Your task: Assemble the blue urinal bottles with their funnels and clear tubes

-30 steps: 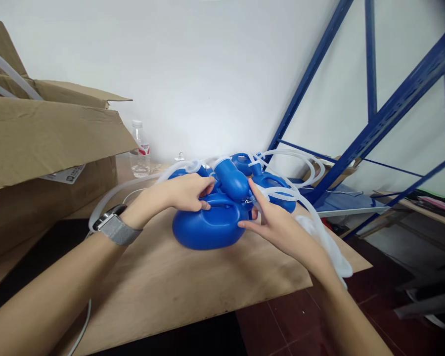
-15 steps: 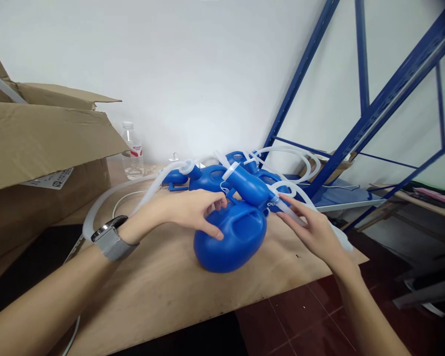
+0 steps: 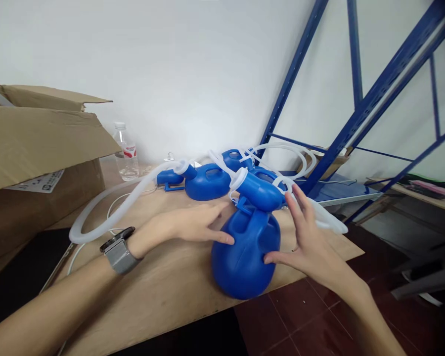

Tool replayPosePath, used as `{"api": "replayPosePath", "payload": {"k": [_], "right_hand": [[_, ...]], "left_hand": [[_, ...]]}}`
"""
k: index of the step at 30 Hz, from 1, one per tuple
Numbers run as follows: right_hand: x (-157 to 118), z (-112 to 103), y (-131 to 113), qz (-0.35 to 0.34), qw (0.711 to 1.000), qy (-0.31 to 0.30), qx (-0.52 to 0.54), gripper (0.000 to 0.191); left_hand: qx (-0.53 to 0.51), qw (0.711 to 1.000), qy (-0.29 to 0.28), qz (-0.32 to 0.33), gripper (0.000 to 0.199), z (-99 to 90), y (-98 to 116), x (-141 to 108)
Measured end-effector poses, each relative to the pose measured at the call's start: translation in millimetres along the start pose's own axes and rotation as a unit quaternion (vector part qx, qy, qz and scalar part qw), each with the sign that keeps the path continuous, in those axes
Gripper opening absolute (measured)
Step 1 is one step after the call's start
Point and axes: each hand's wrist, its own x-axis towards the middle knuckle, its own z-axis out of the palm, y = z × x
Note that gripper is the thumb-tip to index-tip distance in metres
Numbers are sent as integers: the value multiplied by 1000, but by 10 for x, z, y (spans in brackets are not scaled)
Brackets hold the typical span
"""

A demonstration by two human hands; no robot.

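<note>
A blue plastic urinal bottle [image 3: 241, 267] stands on the wooden table near the front edge. Its wide angled neck [image 3: 261, 190] points up-left and ends in a translucent collar; a small blue cap hangs beside it. My left hand [image 3: 196, 223], with a watch on the wrist, grips the bottle's left side. Its thumb lies on the front, and the fingertips are partly hidden behind. On the other side, my right hand [image 3: 306, 232] has its fingers raised and spread beside the neck, the thumb touching the bottle near its handle opening.
Several more blue urinal bottles [image 3: 207, 183] lie behind, with translucent hoses [image 3: 96, 217] looping left and right. An open cardboard box [image 3: 40, 143] stands at left, near a water bottle [image 3: 128, 158]. A blue metal rack [image 3: 341, 133] rises at right.
The near bottle has turned and shifted right and closer to me. My right hand has let go of the hose and come to the bottle's right side with fingers spread.
</note>
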Motion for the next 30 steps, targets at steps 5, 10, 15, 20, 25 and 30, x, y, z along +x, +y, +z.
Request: {"api": "replayPosePath", "payload": {"k": [5,10,15,20,25,30], "right_hand": [[-102,165,-32,-12,997,74,14,109],[-325,458,-105,49,985,145,79,67],[-383,640,-143,94,977,80,174,57],[-389,627,-159,109,971,67,202,51],[-386,566,-133,124,970,40,207,48],[-390,568,-79,125,973,29,193,53]], "left_hand": [[-146,977,147,-38,110,21,-26,75],[-123,975,176,62,94,120,-21,129],[-138,971,178,85,111,243,-63,154],[-179,961,189,93,115,362,3,158],[-186,962,166,113,115,398,152,141],[-191,966,133,110,121,376,107,131]]}}
